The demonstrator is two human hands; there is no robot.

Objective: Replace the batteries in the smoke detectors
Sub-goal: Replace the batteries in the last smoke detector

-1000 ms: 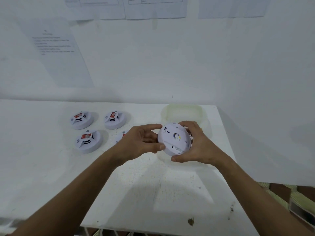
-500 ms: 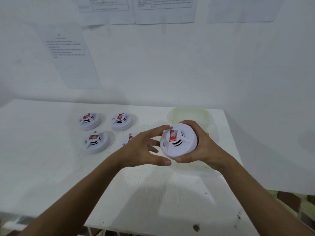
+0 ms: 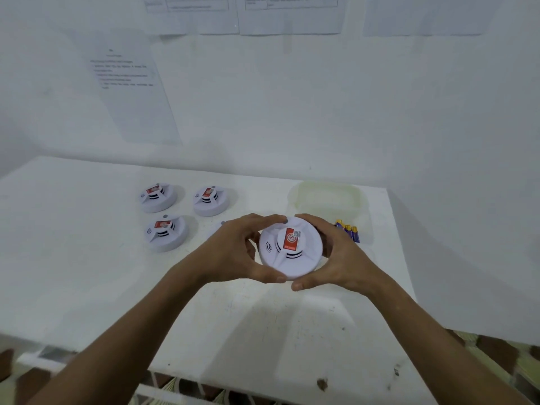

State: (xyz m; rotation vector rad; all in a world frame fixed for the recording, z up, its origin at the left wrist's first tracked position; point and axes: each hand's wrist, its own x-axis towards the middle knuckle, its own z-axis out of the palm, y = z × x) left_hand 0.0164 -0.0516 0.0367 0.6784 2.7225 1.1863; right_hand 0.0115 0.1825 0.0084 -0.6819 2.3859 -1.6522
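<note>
Left hand [image 3: 233, 252] and right hand [image 3: 339, 255] both grip the same smoke detector [image 3: 290, 248], fingers curled round its rim from opposite sides, thumbs at the near edge, fingertips at the far edge. Detector is face up: red label on the raised centre, vent slots visible. It sits over the middle of the bench [image 3: 87, 273], towards the right side; can't tell if it's touching the surface or held just above it.

Three more detectors on the bench, left of the hands, all face up with red labels:
- far-left detector [image 3: 157, 197], near the back edge
- far-middle detector [image 3: 211, 201], just beside it to the right
- near-left detector [image 3: 166, 232], in front of the far-left one

A fourth unit is mostly hidden behind the left hand, only a sliver shows.

Batteries [image 3: 347, 230]: small cluster, blue/purple with yellow ends, just behind the right hand, close to the bench's right edge. They look to lie in a translucent tray, mostly hidden by the hand. Count unclear.

Translucent container [image 3: 325, 197] at the back right corner of the bench, behind the batteries.

Printed sheets [image 3: 131, 89] stuck on the wall behind the bench; text too blurred to read.
</note>
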